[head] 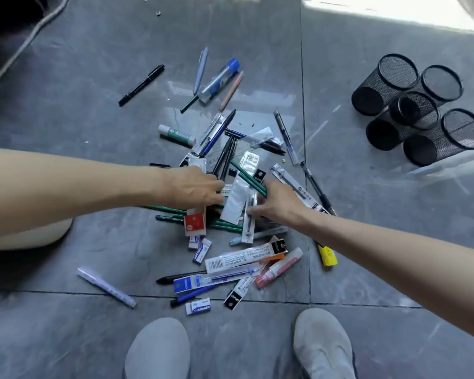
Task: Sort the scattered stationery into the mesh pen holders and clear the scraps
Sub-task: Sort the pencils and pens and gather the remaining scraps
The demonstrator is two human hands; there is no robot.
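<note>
Centrally, heap of stationery (238,187) on grey floor tiles (66,91): green pencils (248,177), black pens, packaged refills and erasers, crossed over one another.

At the heap's left side, left hand (192,187), knuckles up, fingers curled down among black pens and a labelled packet. Fingertips hidden; grip not determinable.

At the heap's right side, right hand (279,203), thumb pointing toward the green pencils, fingers against a clear refill packet (249,222). In contact with it; whether clasped or merely pressed, not determinable.

Outliers around the heap:
- black marker (141,85), far left, well apart
- blue-capped tube (220,79), beyond the heap, beside a pale blue pen and a pink pencil
- glue stick (177,135), just beyond the left hand
- red eraser pack (195,221), below the left hand, on green pencils
- yellow highlighter (327,255), partly under the right forearm
- white pen (106,287), near left, alone
- white eraser (198,306), nearest the shoes
- small scraps (86,142), scattered on the tiles

Upper right, well apart from the heap: four black mesh pen holders (385,83), clustered and touching, nothing visible inside them.

Bottom edge: two grey shoes (158,348), toes toward the heap.
</note>
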